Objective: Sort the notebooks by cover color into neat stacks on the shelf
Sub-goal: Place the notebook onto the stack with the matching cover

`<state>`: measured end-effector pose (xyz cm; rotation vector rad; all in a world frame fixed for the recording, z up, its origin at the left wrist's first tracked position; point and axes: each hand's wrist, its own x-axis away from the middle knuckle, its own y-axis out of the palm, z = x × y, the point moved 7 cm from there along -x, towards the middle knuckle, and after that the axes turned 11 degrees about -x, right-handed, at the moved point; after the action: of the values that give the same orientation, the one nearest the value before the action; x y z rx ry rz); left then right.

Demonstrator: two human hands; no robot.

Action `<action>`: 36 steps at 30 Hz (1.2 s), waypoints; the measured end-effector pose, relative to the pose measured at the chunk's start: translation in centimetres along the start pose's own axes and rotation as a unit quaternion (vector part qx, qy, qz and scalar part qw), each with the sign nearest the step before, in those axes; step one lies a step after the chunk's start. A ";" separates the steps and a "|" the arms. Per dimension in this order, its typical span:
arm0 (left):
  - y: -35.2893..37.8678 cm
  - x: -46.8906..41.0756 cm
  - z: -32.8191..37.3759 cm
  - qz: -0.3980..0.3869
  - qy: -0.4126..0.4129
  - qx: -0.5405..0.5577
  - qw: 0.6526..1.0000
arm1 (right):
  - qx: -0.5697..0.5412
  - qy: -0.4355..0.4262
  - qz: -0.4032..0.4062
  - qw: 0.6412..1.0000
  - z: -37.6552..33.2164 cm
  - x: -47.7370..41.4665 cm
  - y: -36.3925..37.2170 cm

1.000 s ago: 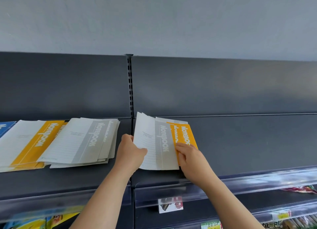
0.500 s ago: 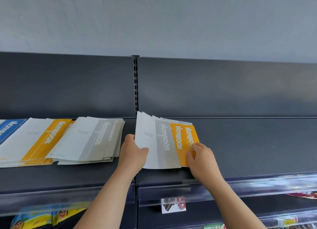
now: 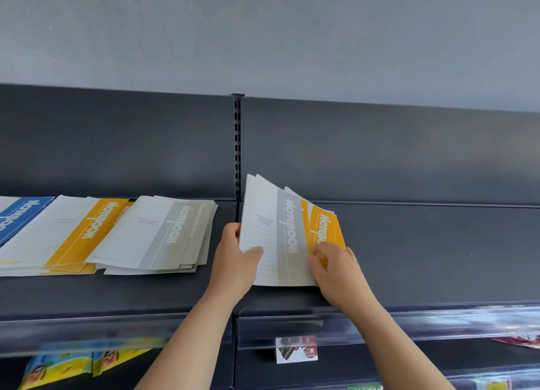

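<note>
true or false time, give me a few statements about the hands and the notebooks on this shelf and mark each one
1. The left hand grips the left edge of the grey notebook on top of the fanned bunch. True.
2. The right hand hangs free and touches nothing. False: it holds the yellow notebook that sticks out from under the grey one.
3. A grey stack lies on the shelf to the left of both hands. True.
4. The blue notebook lies at the far right of the shelf. False: it is at the far left, beside the yellow stack.
</note>
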<state>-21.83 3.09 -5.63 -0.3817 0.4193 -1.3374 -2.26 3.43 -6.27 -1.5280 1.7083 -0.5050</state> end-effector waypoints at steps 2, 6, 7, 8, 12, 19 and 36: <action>-0.2 0.0 -0.3 -0.001 -0.004 0.004 1.000 | 0.019 0.013 0.025 0.999 0.2 -0.2 -0.3; -0.3 -0.1 -1.1 -0.006 -0.026 -0.008 1.000 | 0.030 0.056 -0.005 0.998 1.2 -0.2 -0.2; -0.3 -0.1 -1.2 -0.009 -0.034 -0.009 0.999 | 0.017 0.057 -0.008 0.998 1.2 -0.1 -0.1; -0.3 -0.2 -1.3 -0.013 -0.040 -0.012 0.999 | 0.004 0.054 -0.005 0.999 1.1 0.0 -0.1; -0.3 -0.3 -1.5 -0.033 -0.053 -0.023 0.998 | -0.014 0.019 -0.018 1.000 -0.4 0.5 0.4; -0.9 0.2 -2.1 -0.007 -0.062 -0.020 0.998 | -0.016 0.048 0.006 0.999 0.8 1.3 -0.6; -5.1 2.1 -0.1 0.049 -0.038 0.115 0.991 | -0.149 0.087 -0.004 0.985 -3.6 0.4 -0.5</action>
<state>-25.85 0.05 -3.34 -0.2167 0.2149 -1.2562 -4.64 2.24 -3.79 -1.7439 1.9827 -0.4098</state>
